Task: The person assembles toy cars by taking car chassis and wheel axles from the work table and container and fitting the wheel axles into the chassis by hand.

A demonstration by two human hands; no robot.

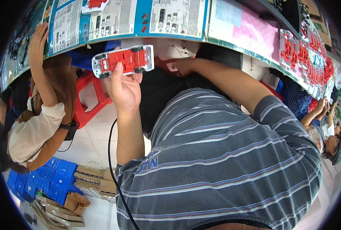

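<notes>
Our left hand point(126, 90) grips a toy car point(130, 59), thumb pressed across its underside and palm turned up. The car is held in the air just in front of the table's near edge, its red base and dark wheels facing us, with a white body showing around the rim. Our right hand point(184, 66) is low by the lap, near the table edge. A small pale piece point(172, 67) shows at its fingertips, but we cannot tell whether the fingers are closed on it.

Between our arms is a grey striped shirt point(216, 153), and a black cable point(110, 153) runs down past the left elbow. Ahead of us, the table point(166, 37) has a teal border and printed sheets point(180, 17); toward its right end are a pink sheet point(260, 32) and rows of red parts point(289, 51).

On our left, a co-worker in a cream sleeve point(36, 122) has one hand on the table, near a red stool point(88, 101). Blue bins point(49, 176) and flattened cardboard point(95, 180) lie on the floor behind. Far right, other people's hands point(322, 109) are raised beside the table.
</notes>
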